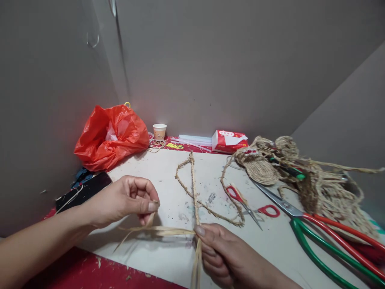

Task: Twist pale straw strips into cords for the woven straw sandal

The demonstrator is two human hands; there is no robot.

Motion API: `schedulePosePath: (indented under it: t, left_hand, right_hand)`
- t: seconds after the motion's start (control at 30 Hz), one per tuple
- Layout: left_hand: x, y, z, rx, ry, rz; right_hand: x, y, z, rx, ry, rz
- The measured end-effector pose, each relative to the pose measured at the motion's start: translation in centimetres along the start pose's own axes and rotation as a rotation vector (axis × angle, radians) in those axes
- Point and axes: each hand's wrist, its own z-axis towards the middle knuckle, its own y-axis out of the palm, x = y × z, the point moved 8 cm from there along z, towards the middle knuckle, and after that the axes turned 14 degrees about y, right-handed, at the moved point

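Straw-coloured plant fibre, twisted into a slim cord (193, 180), lies on a white board (156, 168) to the left of the small red-handled scissors (249, 209). Its straight length, nearest the hands, is pale and fairly smooth; the rest is browner and rough, with short bristly ends sticking out along both edges. From a sharp bend at the top, left of and beyond the small red-handled scissors, it turns back down, crosses the straight length, and curves round close along the left side of the scissors before running up toward a coiled fibre piece (261, 170) beyond them. Whether the two join is unclear.

At the working end, left of and nearer than the small red-handled scissors, the cord divides into loose, flat, cream-coloured strands. One group of strands (171, 230) stretches sideways to the left, some ends fanning out thin and frayed; another group of strands (197, 265) hangs straight down toward the person.

The right hand (222, 249), just below and left of the small red-handled scissors, pinches the cord between thumb and forefinger where it divides, its other fingers curled. The left hand (129, 198), well to the left of the scissors, grips a strand from the sideways group between thumb and curled fingers.
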Motion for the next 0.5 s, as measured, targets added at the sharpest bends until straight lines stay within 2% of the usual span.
schedulePosePath:
  t: [0.1, 0.2, 0.27, 0.3, 0.37, 0.43, 0.5]
  left_hand:
    - [2.1, 0.4, -0.4, -0.020, 0.047, 0.149]
    - [5.6, 0.9, -1.5, -0.004, 0.205, 0.416]
    - [6.9, 2.5, -2.1, -0.056, 0.321, 0.589]
    - [7.0, 3.5, -2.3, -0.096, 0.375, 0.652]
    - [5.8, 5.5, -2.2, -0.172, 0.447, 0.723]
    - [3.4, 7.1, -1.5, -0.251, 0.460, 0.706]
    - [0.6, 7.4, -0.4, -0.248, 0.371, 0.664]
  right_hand:
    - [-0.2, 0.0, 0.0, 0.017, 0.000, 0.005]
    - [-0.4, 0.1, -0.1, 0.018, -0.013, 0.007]
    - [-0.4, 0.1, -0.1, 0.021, -0.019, 0.002]
    - [-0.4, 0.2, -0.1, 0.023, -0.023, -0.002]
    - [-0.5, 0.2, -0.2, 0.027, -0.037, -0.010]
    - [-0.6, 0.3, -0.2, 0.032, -0.043, -0.020]
    - [-0.6, 0.3, -0.2, 0.039, -0.043, -0.026]
